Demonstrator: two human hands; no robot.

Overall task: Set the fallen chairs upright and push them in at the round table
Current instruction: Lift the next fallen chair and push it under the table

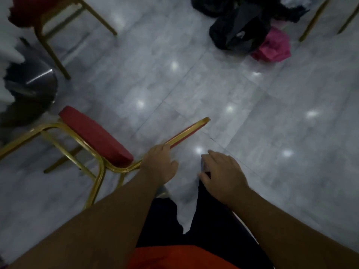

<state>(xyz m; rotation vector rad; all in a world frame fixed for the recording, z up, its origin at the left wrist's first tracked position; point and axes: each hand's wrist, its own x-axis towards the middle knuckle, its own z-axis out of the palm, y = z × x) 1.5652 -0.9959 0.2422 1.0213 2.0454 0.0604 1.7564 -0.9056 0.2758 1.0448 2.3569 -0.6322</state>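
A fallen chair [95, 136] with a gold metal frame and red seat cushion lies tipped on the grey floor at lower left, its backrest edge pointing right toward the middle. My left hand [160, 162] rests on the backrest's gold rail, fingers curled over it. My right hand [221, 173] hovers just right of it, fingers apart, holding nothing. A second red-and-gold chair [48, 18] stands upright at the top left. The round table's dark metal base [33, 82] shows at the left edge under a white cloth [9, 53].
A heap of black bags [239, 26] and a pink bag [274, 45] lies on the floor at the top right. Gold legs of another chair [314, 20] show at the far top right. My dark-trousered legs are at the bottom centre.
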